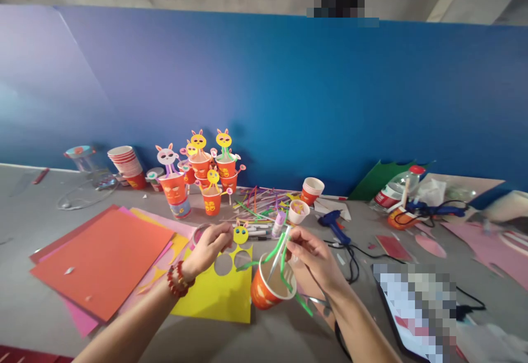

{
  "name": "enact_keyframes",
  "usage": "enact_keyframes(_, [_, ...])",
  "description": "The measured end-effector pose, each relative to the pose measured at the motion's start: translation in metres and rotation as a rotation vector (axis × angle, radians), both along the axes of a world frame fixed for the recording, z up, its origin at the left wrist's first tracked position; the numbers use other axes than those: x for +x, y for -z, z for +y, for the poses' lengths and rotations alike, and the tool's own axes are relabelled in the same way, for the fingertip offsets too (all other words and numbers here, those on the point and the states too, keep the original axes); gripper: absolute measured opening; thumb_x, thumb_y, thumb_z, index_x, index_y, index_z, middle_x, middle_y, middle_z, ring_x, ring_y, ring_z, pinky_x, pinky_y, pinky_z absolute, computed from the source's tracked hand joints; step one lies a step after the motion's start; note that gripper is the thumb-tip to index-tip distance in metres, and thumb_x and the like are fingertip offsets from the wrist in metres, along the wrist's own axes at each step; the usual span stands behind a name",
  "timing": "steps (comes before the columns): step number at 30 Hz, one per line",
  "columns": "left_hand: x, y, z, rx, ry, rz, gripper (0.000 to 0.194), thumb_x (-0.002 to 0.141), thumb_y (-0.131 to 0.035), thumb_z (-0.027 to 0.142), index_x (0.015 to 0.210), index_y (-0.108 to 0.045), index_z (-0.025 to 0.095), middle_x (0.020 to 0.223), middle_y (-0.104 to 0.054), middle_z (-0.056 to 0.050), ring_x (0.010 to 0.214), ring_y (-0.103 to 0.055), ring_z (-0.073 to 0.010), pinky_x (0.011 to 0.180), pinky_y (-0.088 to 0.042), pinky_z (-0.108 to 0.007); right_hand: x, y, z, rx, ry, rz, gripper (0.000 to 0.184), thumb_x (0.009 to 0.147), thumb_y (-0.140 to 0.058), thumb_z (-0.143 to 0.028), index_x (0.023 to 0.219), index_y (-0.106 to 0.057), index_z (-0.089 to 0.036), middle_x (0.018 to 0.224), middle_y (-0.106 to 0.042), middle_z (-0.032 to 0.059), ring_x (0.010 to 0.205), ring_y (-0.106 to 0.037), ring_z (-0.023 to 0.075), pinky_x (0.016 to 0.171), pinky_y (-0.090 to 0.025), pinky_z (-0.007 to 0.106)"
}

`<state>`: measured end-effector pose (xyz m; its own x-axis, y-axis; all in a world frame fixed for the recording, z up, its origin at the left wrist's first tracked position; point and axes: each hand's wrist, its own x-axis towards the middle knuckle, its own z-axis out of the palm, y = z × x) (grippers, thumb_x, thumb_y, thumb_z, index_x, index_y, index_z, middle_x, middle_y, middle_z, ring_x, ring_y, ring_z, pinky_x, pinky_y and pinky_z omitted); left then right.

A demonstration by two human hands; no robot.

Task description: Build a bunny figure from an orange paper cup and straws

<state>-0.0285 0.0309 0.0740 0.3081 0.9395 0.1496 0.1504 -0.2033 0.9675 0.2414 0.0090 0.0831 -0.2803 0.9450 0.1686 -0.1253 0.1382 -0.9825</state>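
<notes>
My left hand (210, 246), with a red bead bracelet on its wrist, is closed in a pinch on a small yellow paper bunny face (240, 235). My right hand (314, 258) is closed around an orange paper cup (269, 291) and holds a green straw (277, 253) and a clear straw that stick out of the cup. Both hands hover over a yellow paper sheet (218, 294) with round holes cut out of it.
Orange and pink paper sheets (103, 261) lie at the left. Finished bunny cups (198, 176) stand at the back by a cup stack (126, 164). Loose straws (258, 201), a blue glue gun (333, 224), a bottle (396, 190) and a tablet (416, 308) surround the hands.
</notes>
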Motion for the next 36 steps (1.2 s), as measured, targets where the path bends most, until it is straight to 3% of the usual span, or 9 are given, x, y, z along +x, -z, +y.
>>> enact_keyframes(3, [0.001,0.021,-0.004,-0.061,0.051,-0.046,0.020,0.091,-0.060,0.036,0.085,-0.059,0.017,0.069,-0.060,0.001,0.062,-0.056,-0.0127,0.061,-0.044,-0.024,-0.004,0.012,-0.004,-0.039,0.039,0.062,0.029,0.084,-0.076,-0.044,0.077,-0.062,-0.020,0.070,-0.057,-0.0024,0.065,-0.060,0.0141,0.063,-0.049,0.026])
enact_keyframes(6, [0.006,0.038,-0.004,-0.186,0.307,-0.234,0.045,0.086,-0.070,0.047,0.120,-0.059,0.018,0.099,-0.070,-0.009,0.090,-0.068,-0.0215,0.080,-0.053,-0.034,-0.007,0.028,-0.005,-0.042,0.050,0.068,0.031,0.084,-0.076,-0.046,0.077,-0.060,-0.020,0.069,-0.057,-0.0022,0.062,-0.059,0.0142,0.059,-0.049,0.025])
enact_keyframes(10, [0.011,0.047,-0.009,-0.222,0.569,-0.283,0.064,0.088,-0.063,0.060,0.137,-0.056,0.019,0.141,-0.058,-0.019,0.132,-0.054,-0.0341,0.109,-0.042,-0.050,-0.009,0.046,-0.003,-0.016,0.054,0.010,0.027,0.088,-0.072,-0.045,0.081,-0.064,-0.020,0.069,-0.061,-0.0012,0.058,-0.056,0.0127,0.049,-0.042,0.022])
enact_keyframes(14, [0.017,0.046,-0.020,-0.041,0.473,-0.010,0.077,0.071,-0.086,0.045,0.138,-0.054,0.022,0.136,-0.063,-0.015,0.129,-0.057,-0.0332,0.111,-0.043,-0.050,-0.010,0.056,-0.001,-0.013,0.073,-0.006,0.024,0.090,-0.070,-0.044,0.085,-0.065,-0.021,0.071,-0.061,-0.0015,0.060,-0.057,0.0120,0.049,-0.041,0.020])
enact_keyframes(20, [0.028,0.050,-0.030,0.081,0.293,0.138,0.066,0.071,-0.087,0.041,0.128,-0.060,0.022,0.126,-0.069,-0.013,0.114,-0.066,-0.0292,0.101,-0.053,-0.041,-0.009,0.055,-0.002,0.018,-0.075,-0.057,0.035,0.083,-0.076,-0.048,0.106,-0.068,-0.023,0.097,-0.068,0.0044,0.086,-0.067,0.0191,0.073,-0.055,0.027])
enact_keyframes(23, [0.032,0.053,-0.032,0.100,0.219,0.224,0.070,0.069,-0.087,0.043,0.130,-0.058,0.024,0.123,-0.071,-0.011,0.110,-0.068,-0.0286,0.098,-0.054,-0.040,-0.012,0.055,-0.004,0.079,-0.089,-0.181,0.025,0.087,-0.074,-0.043,0.099,-0.073,-0.022,0.113,-0.068,0.0083,0.098,-0.067,0.0225,0.084,-0.055,0.031])
enact_keyframes(27, [0.030,0.055,-0.027,0.111,0.226,0.192,0.066,0.072,-0.085,0.046,0.128,-0.058,0.024,0.128,-0.067,-0.013,0.114,-0.064,-0.0285,0.096,-0.054,-0.038,-0.012,0.059,-0.003,0.105,0.005,-0.225,0.022,0.091,-0.069,-0.042,0.097,-0.075,-0.021,0.108,-0.071,0.0089,0.097,-0.068,0.0236,0.078,-0.056,0.031])
enact_keyframes(30, [0.025,0.061,-0.019,0.021,0.195,0.117,0.039,0.081,-0.077,0.049,0.102,-0.066,0.018,0.106,-0.070,-0.010,0.097,-0.066,-0.0230,0.085,-0.054,-0.034,-0.008,0.059,-0.002,0.122,0.009,-0.239,0.020,0.093,-0.067,-0.040,0.097,-0.074,-0.022,0.105,-0.072,0.0082,0.094,-0.068,0.0230,0.077,-0.056,0.030])
enact_keyframes(36, [0.025,0.069,-0.021,-0.170,0.075,-0.206,0.036,0.083,-0.075,0.049,0.090,-0.061,0.016,0.081,-0.060,-0.002,0.066,-0.055,-0.0113,0.058,-0.047,-0.022,-0.003,0.054,-0.001,0.153,0.033,-0.282,0.017,0.092,-0.067,-0.037,0.093,-0.075,-0.021,0.099,-0.072,0.0072,0.087,-0.068,0.0217,0.075,-0.055,0.029])
